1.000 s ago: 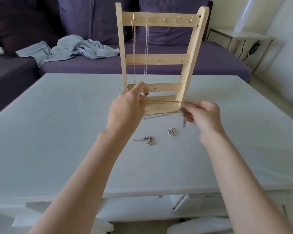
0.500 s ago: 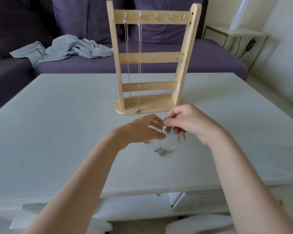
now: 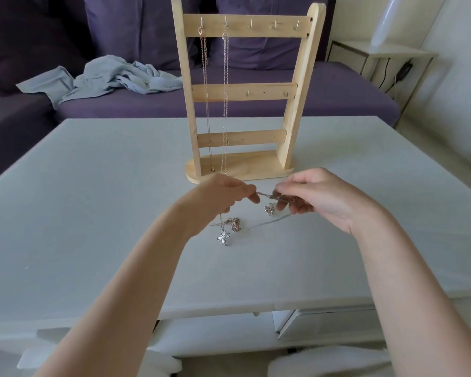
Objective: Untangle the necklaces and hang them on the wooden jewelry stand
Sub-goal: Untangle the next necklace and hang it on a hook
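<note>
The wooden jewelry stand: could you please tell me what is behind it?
Behind the wooden jewelry stand is a purple sofa with a crumpled blue cloth; the stand's bars and uprights cover strips of it.

Both forearms reach forward, converging. The left hand (image 3: 223, 194) and right hand (image 3: 318, 200) sit close together, fingers curled, each pinching a thin chain (image 3: 267, 196) between them.

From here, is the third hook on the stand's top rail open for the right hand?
Probably yes: the third metal hook on the wooden jewelry stand hangs bare, nothing before it; but the right hand is pinching the tangled silver chain.
</note>
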Available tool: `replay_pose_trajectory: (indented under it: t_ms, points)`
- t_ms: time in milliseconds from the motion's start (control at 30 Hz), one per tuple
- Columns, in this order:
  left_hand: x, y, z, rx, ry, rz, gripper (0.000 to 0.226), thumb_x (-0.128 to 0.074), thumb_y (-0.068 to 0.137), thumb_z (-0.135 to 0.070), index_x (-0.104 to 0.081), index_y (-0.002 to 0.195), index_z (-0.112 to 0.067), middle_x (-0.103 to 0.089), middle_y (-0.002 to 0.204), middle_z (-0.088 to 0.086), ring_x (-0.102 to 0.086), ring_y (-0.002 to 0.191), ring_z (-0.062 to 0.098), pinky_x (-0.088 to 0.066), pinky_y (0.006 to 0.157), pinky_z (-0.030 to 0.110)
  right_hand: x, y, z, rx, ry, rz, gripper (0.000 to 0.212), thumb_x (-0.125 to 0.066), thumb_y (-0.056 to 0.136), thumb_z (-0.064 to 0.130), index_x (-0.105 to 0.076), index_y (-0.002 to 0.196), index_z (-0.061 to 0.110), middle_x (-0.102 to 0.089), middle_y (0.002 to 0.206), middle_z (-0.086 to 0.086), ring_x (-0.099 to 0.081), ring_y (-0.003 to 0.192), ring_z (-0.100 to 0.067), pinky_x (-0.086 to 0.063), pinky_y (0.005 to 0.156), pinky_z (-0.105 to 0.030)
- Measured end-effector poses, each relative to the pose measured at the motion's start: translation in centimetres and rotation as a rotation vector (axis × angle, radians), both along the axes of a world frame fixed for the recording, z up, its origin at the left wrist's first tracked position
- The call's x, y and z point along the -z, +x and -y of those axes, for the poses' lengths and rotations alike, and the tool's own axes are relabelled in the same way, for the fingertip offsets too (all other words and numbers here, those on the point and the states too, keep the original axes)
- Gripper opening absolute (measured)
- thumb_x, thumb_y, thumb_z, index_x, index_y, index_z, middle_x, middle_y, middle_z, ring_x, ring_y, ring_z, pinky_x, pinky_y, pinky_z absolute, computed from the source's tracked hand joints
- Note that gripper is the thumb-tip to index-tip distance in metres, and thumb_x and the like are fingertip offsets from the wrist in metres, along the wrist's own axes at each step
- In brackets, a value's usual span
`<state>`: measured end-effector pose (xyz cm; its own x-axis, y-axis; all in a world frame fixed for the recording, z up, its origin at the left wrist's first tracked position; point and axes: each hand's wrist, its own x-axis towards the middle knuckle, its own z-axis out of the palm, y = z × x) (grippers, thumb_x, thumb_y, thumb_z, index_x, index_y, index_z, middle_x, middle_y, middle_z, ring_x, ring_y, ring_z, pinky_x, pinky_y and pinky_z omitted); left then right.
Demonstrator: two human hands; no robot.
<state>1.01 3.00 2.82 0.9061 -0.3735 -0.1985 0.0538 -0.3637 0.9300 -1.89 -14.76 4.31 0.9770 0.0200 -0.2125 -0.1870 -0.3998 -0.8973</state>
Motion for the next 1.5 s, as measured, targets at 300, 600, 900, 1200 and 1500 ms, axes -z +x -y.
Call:
replay_pose_trajectory:
  t_ms: [300,600,900,1200,1500]
  points:
    - [0.0,-0.3,0.2,0.040,-0.024,-0.027,0.018,-0.053,0.094,-0.015,-0.071,0.091,-0.015,-0.049,0.068,-0.008,-0.038,0.057,0.006,-0.036,0.060,0.016,-0.1,0.1,-0.1,0.122,0.179,0.198,0.013,-0.063,0.085,0.000,-0.068,0.081,0.011,-0.067,0.072,-0.002,-0.057,0.062,-0.010,-0.049,0.068,-0.021]
    - [-0.4,-0.1,0.2,-0.041,-0.016,0.152,0.012,-0.064,0.088,-0.026,-0.073,0.082,-0.030,-0.052,0.057,-0.020,-0.031,0.045,0.006,-0.023,0.052,0.021,-0.6,0.2,-0.1,0.157,0.137,0.349,0.016,-0.064,0.083,0.002,-0.068,0.077,0.016,-0.070,0.079,-0.006,-0.057,0.070,-0.010,-0.047,0.066,-0.014]
    - [-0.6,-0.5,0.4,0.028,-0.213,0.056,0.022,-0.058,0.091,-0.015,-0.073,0.075,-0.018,-0.041,0.058,-0.010,-0.031,0.052,0.006,-0.030,0.050,0.014,-1.0,0.0,-0.8,0.064,0.344,0.333,0.020,-0.056,0.086,-0.005,-0.068,0.082,0.010,-0.058,0.068,0.000,-0.053,0.065,-0.010,-0.048,0.069,-0.020]
    - [-0.6,-0.7,0.3,0.083,-0.181,0.031,0.028,-0.056,0.091,-0.011,-0.068,0.066,-0.016,-0.040,0.063,-0.001,-0.032,0.054,0.007,-0.029,0.059,0.018,-0.9,-0.2,-1.5,0.047,0.446,0.333,0.022,-0.056,0.085,-0.008,-0.067,0.078,0.008,-0.061,0.075,-0.002,-0.053,0.063,-0.007,-0.049,0.069,-0.021]
    - [-1.0,-0.8,0.3,0.015,-0.285,0.079,0.024,-0.056,0.092,-0.016,-0.074,0.077,-0.013,-0.032,0.065,0.000,-0.028,0.053,0.009,-0.028,0.051,0.015,-0.9,0.0,-1.4,0.040,0.584,0.327,0.017,-0.053,0.087,-0.008,-0.065,0.083,0.004,-0.060,0.067,-0.002,-0.056,0.064,-0.012,-0.051,0.067,-0.020]
